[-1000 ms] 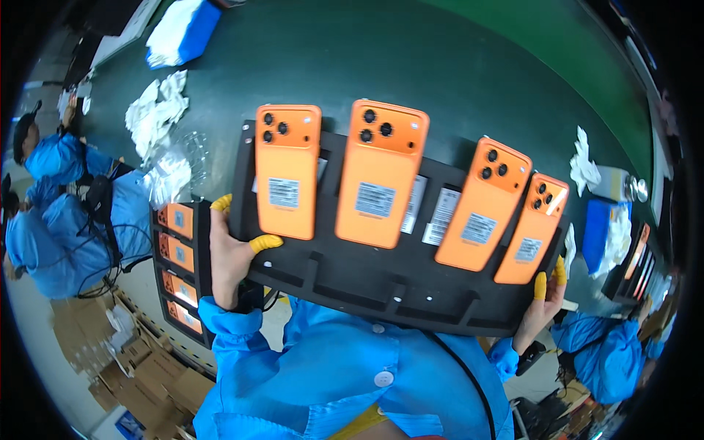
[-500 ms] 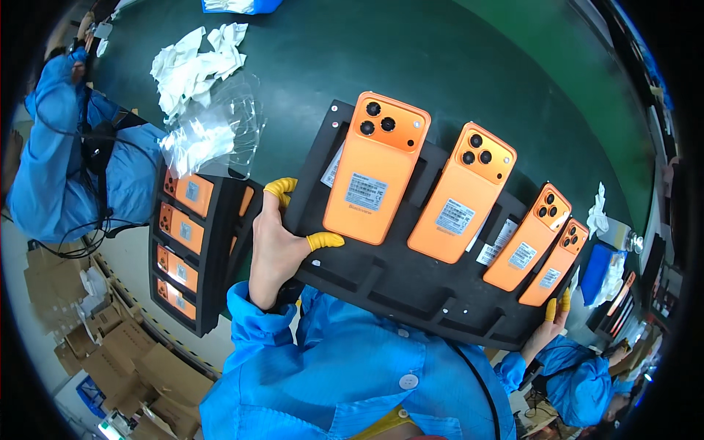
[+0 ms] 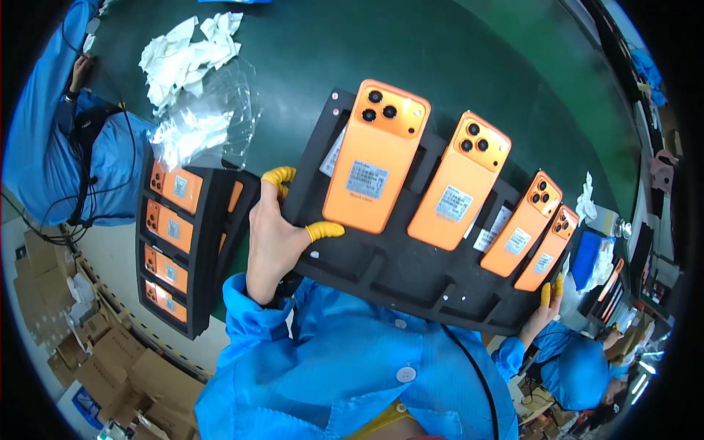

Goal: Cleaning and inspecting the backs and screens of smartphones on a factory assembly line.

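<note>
A black foam tray (image 3: 352,268) is held up in front of my chest, tilted, with several orange phones in a row, their backs facing me. The leftmost phone (image 3: 375,158) and the one beside it (image 3: 458,183) look largest; two smaller-looking ones follow, the rightmost phone (image 3: 544,253) by the tray's right end. Each back carries three dark lenses and a white label. My left hand (image 3: 273,238), thumb and a finger in yellow finger cots, grips the left end. At the right end, my right hand (image 3: 541,315), also with yellow cots, clasps the edge; its thumb is hidden.
Loaded black trays of orange phones (image 3: 172,231) stand at left. Beyond them lie clear plastic film (image 3: 202,125) and crumpled white cloths (image 3: 187,62) on the green table (image 3: 315,44). A blue-clad person (image 3: 73,161) is at left, another (image 3: 579,367) at right. Cardboard boxes (image 3: 117,367) fill the lower left.
The view has shifted slightly, so the tray, phones and side trays sit a little higher and further left. The left-hand person's arm has moved. Both my hands keep their grip.
</note>
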A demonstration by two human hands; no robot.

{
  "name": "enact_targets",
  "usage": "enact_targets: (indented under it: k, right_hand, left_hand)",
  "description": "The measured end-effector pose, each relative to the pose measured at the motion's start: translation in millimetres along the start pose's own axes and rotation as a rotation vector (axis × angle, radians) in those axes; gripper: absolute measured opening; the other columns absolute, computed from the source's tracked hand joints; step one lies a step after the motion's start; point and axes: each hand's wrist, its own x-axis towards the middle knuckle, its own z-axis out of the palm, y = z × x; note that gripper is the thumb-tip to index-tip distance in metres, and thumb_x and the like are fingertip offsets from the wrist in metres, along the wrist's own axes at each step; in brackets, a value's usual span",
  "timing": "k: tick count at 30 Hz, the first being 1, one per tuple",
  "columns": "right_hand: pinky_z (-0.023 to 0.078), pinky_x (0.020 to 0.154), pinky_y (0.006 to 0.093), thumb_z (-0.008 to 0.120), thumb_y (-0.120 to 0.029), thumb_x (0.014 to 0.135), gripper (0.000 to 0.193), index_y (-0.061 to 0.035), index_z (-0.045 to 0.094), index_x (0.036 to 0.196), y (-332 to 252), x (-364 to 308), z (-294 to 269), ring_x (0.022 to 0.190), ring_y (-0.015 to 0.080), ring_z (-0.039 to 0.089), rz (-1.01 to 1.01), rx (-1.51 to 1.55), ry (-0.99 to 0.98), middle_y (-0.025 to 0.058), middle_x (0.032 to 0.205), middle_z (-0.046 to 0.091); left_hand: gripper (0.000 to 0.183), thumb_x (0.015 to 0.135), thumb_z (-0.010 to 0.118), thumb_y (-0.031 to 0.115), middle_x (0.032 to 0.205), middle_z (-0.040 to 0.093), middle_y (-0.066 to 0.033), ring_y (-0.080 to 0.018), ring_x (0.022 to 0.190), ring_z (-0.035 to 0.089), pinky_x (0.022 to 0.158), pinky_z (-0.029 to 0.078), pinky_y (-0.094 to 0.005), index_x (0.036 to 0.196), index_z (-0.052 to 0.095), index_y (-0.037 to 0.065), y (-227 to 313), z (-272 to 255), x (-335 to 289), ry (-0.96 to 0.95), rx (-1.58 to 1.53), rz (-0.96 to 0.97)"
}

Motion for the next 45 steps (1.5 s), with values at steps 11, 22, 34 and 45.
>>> enact_targets:
  k: [11,22,34,45]
  right_hand:
    - [0.042,0.095,0.0269,0.056,-0.006,0.091,0.038,0.0015,0.052,0.128,-3.1,3.3,6.8,0.109,0.0164,0.054,-0.004,0.025,0.020,0.0100,0.122,0.058]
    - [0.045,0.091,0.0270,0.061,0.002,0.087,0.041,0.0009,0.053,0.127,-7.1,-2.4,19.9,0.103,0.0145,0.059,-0.067,0.040,0.047,0.0099,0.115,0.062]
    - [0.046,0.064,0.0311,0.070,0.002,0.073,0.039,-0.0045,0.064,0.112,-65.8,-50.7,65.2,0.074,0.0224,0.057,-0.566,-0.484,0.315,0.0102,0.089,0.062]
    - [0.039,0.059,0.0303,0.078,-0.032,0.063,0.037,-0.0106,0.071,0.092,-71.7,-84.2,103.5,0.076,0.0193,0.055,-0.902,-0.504,-0.326,0.0060,0.086,0.057]
  left_hand:
    - [0.082,0.056,0.090,0.017,0.099,0.064,-0.0164,-0.0234,0.092,0.064,0.079,0.052,-0.0323,0.122,0.044,0.000,0.3,-1.9,-0.8,-0.010,-0.044,0.014]
    - [0.064,0.079,0.063,-0.011,0.104,0.065,-0.0162,-0.0188,0.091,0.065,0.075,0.057,-0.0283,0.136,0.037,0.006,29.2,-14.3,11.5,-0.036,-0.368,-0.003]
    - [0.034,0.077,0.074,0.008,0.100,0.060,-0.0057,-0.0127,0.082,0.052,0.068,0.042,-0.0263,0.110,0.063,0.005,1.8,14.2,82.0,0.570,0.043,0.359]
    - [0.032,0.097,0.051,0.012,0.126,0.048,-0.0155,-0.0270,0.118,0.041,0.103,0.028,-0.0362,0.126,0.048,-0.002,8.5,61.8,34.9,0.581,-0.019,0.494]
